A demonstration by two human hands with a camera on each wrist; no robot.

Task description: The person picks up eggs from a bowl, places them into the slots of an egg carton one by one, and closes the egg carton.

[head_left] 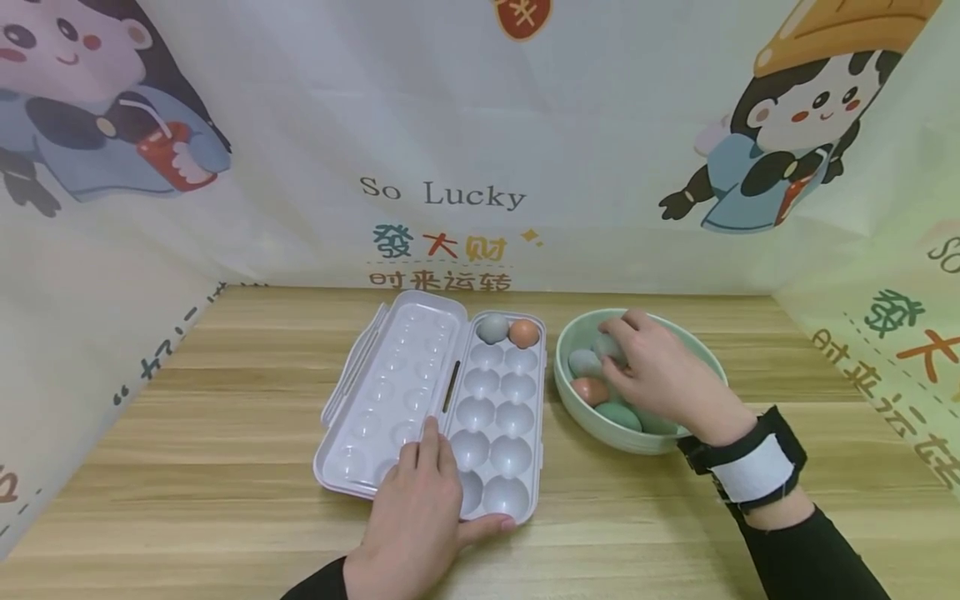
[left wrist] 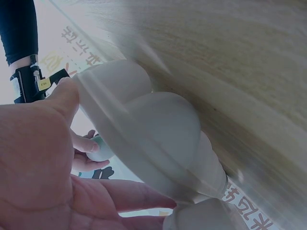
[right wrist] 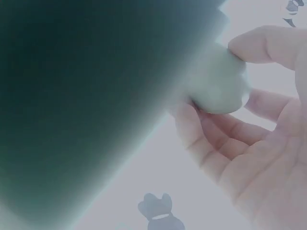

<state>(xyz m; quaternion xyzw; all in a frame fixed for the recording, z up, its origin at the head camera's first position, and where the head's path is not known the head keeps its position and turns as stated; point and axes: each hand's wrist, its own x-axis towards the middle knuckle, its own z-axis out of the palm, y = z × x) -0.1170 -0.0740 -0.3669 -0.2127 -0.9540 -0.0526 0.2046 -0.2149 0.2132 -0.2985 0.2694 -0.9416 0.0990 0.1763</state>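
My left hand (head_left: 416,508) rests with straight fingers on the near end of an open pale lilac egg carton (head_left: 512,454), its thumb along the front rim. Two eggs sit in the carton's far row, one greyish green (head_left: 492,328) and one brown (head_left: 523,332). Over a light green bowl (head_left: 572,408), my right hand (head_left: 663,367) pinches a pale green egg (right wrist: 218,84) between thumb and fingertips. Below it in the bowl lie a pale egg (head_left: 584,363), a brown egg (head_left: 591,390) and a green egg (head_left: 618,416); the hand hides the rest.
The carton's lid (head_left: 393,337) lies folded back to the left, with a handle (head_left: 352,367) along its outer side. Both containers stand on a wooden table (head_left: 210,442). A printed cloth (head_left: 600,167) encloses the back and sides.
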